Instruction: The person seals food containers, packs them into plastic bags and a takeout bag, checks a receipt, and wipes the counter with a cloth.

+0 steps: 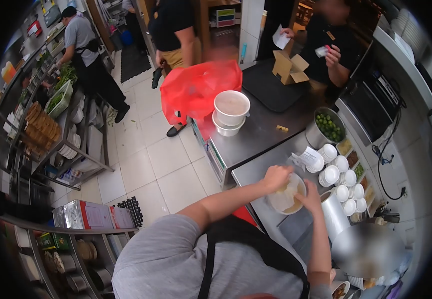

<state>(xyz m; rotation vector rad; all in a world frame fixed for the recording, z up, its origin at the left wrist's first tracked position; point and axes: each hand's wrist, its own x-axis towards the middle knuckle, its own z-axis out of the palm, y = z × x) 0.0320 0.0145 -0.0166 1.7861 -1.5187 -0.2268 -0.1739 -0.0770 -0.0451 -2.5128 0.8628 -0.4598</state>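
A round white tub (277,205) stands on the steel counter in front of me, with pale beige contents. Across its opening lies a crumpled, translucent piece of plastic film (292,193). My left hand (277,178) is closed over the far left rim, its fingers curled on the film's edge; the fingertips are partly hidden. My right hand (312,195) grips the tub's right side, thumb and fingers around the rim. Just right of that hand lies a large roll of clear film (334,214). A printed paper slip (307,157) rests beyond the tub, against stacked white cups (329,174).
A metal pot of green limes (329,124) stands at the back right. Two stacked white tubs (231,110) sit beside a red bag (196,87). Across the counter, a person holds papers near an open cardboard box (290,67). Other people stand at left.
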